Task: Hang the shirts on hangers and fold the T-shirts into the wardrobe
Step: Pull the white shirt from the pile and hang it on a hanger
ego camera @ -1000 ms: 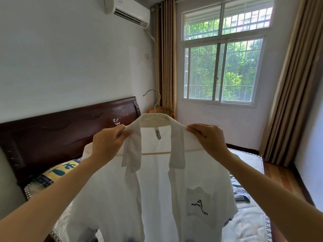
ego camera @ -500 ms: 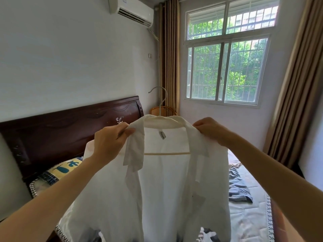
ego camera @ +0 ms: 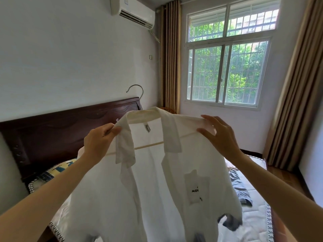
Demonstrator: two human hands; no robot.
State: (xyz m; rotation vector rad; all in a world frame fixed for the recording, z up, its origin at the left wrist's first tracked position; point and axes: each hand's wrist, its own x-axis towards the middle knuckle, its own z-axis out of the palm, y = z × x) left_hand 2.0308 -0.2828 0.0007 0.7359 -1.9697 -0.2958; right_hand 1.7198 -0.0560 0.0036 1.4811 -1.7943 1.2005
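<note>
A white collared shirt [ego camera: 153, 186] hangs open-fronted on a hanger whose metal hook [ego camera: 138, 91] rises above the collar; the hanger's pale bar shows through the thin cloth. I hold it up over the bed. My left hand [ego camera: 99, 138] grips the shirt's left shoulder with the hanger end inside. My right hand [ego camera: 218, 135] pinches the right shoulder seam between thumb and fingers, the other fingers spread. A chest pocket with black lettering [ego camera: 196, 186] faces me.
Below lies a bed with a white quilted mattress [ego camera: 253, 224], a dark wooden headboard [ego camera: 57, 130] and a patterned pillow [ego camera: 57, 170]. Grey garments [ego camera: 239, 187] lie on the mattress to the right. A window, brown curtains and a wall air conditioner stand beyond.
The shirt has tilted so its hook leans left. My right hand slid outward along the right shoulder and opened its fingers; the pocket is facing me again.
</note>
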